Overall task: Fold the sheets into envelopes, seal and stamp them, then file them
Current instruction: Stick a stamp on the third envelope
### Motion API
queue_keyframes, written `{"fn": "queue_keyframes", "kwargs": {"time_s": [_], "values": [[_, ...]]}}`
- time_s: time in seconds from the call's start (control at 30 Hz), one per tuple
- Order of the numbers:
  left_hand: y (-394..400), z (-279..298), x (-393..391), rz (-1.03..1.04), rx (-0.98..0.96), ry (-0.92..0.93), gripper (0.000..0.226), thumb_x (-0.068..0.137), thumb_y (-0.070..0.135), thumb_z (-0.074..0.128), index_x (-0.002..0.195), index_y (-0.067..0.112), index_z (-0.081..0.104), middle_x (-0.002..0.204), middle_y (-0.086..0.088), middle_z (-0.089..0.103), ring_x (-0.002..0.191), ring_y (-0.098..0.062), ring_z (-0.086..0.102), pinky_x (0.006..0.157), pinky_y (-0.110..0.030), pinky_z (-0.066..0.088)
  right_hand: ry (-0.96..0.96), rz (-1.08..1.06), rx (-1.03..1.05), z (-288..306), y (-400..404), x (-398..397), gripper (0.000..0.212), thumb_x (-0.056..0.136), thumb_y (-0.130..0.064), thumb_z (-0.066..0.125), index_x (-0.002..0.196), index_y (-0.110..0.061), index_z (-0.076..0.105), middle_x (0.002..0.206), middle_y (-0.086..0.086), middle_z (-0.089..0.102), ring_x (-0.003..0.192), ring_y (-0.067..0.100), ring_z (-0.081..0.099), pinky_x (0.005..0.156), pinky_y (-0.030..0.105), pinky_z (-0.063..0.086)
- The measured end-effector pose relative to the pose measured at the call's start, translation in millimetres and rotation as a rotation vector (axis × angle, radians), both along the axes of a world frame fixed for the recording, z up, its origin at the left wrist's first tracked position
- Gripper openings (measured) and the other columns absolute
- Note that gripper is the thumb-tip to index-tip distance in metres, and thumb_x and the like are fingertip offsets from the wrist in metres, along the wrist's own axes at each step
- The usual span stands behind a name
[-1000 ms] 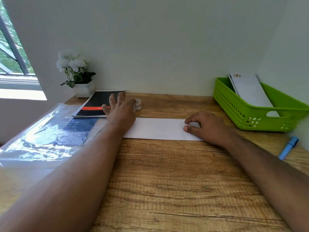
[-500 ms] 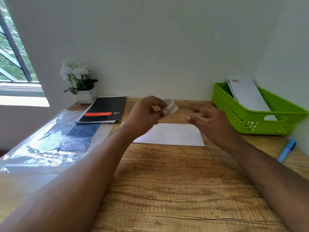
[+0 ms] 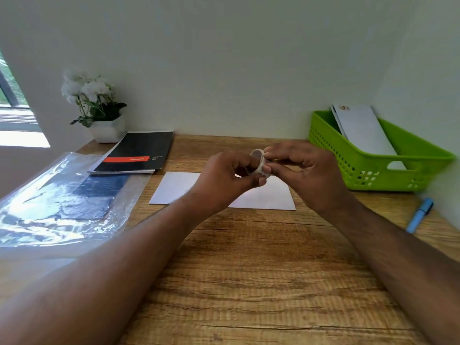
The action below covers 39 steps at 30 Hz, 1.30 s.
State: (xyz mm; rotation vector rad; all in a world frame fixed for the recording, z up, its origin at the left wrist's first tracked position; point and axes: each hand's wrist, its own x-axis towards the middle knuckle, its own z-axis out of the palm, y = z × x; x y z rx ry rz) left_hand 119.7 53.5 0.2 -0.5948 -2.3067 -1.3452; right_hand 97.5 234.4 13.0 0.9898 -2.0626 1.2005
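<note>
A folded white sheet (image 3: 263,197) lies flat on the wooden desk (image 3: 249,270), partly hidden behind my hands. Above it I hold a small roll of tape (image 3: 259,165). My left hand (image 3: 224,180) grips the roll from the left with its fingers through the core. My right hand (image 3: 306,175) pinches the roll's rim with thumb and forefinger. A green basket (image 3: 373,175) at the right holds white envelopes (image 3: 363,130) leaning against its back wall.
A black notebook (image 3: 139,153) and a white potted flower (image 3: 99,110) sit at the back left. A clear plastic sleeve with dark paper (image 3: 62,200) covers the left of the desk. A blue marker (image 3: 420,215) lies near the right edge.
My left hand picked the tape roll up from beside the notebook and carried it over the sheet. My right hand left the sheet and rose to pinch the roll.
</note>
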Motion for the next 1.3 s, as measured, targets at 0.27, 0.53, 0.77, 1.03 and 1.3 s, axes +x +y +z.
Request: {"fn": "queue_keyframes", "kwargs": {"time_s": [0.27, 0.53, 0.77, 1.03, 1.3], "values": [[1, -4, -1, 0.044, -0.02, 0.023, 0.011, 0.078, 0.017, 0.079, 0.088, 0.016, 0.077, 0.078, 0.011, 0.072, 0.072, 0.002, 0.064, 0.063, -0.007, 0.043, -0.038, 0.003, -0.029, -2, -2, 1, 0.016, 0.077, -0.007, 0.076, 0.09, -0.017, 0.072, 0.097, -0.012, 0.067, 0.094, 0.002, 0.064, 0.079, 0.023, 0.055], [-3, -5, -3, 0.052, 0.006, -0.061, 0.01, 0.081, 0.022, 0.077, 0.09, 0.018, 0.077, 0.076, 0.007, 0.072, 0.069, -0.008, 0.067, 0.067, -0.032, 0.059, 0.051, -0.026, 0.074, -5, -4, 0, 0.006, 0.083, -0.009, 0.069, 0.089, -0.009, 0.068, 0.097, -0.009, 0.064, 0.096, 0.003, 0.06, 0.079, 0.029, 0.053], [-6, -3, -6, 0.085, 0.033, -0.06, 0.014, 0.084, 0.025, 0.074, 0.093, 0.015, 0.077, 0.079, 0.007, 0.071, 0.069, -0.01, 0.068, 0.057, -0.036, 0.06, 0.115, -0.033, 0.138, -4, -7, 2, 0.007, 0.084, -0.01, 0.069, 0.091, -0.013, 0.069, 0.087, -0.009, 0.065, 0.083, 0.005, 0.06, 0.073, 0.028, 0.05], [-13, -4, -12, 0.172, 0.008, -0.062, 0.015, 0.08, 0.018, 0.077, 0.095, 0.015, 0.074, 0.077, 0.009, 0.069, 0.064, -0.006, 0.066, 0.057, -0.026, 0.059, 0.086, -0.074, 0.08, -5, -8, 4, 0.038, 0.083, -0.009, 0.071, 0.119, -0.012, 0.059, 0.083, -0.009, 0.062, 0.081, 0.003, 0.06, 0.07, 0.016, 0.052], [-8, -2, -7, 0.122, -0.043, -0.044, 0.027, 0.078, 0.016, 0.079, 0.104, 0.013, 0.074, 0.083, 0.009, 0.071, 0.07, -0.002, 0.068, 0.061, -0.021, 0.058, 0.129, -0.127, 0.179, -9, -11, -2, 0.041, 0.081, -0.014, 0.074, 0.12, -0.014, 0.063, 0.093, -0.008, 0.067, 0.083, 0.004, 0.059, 0.074, 0.007, 0.043]]}}
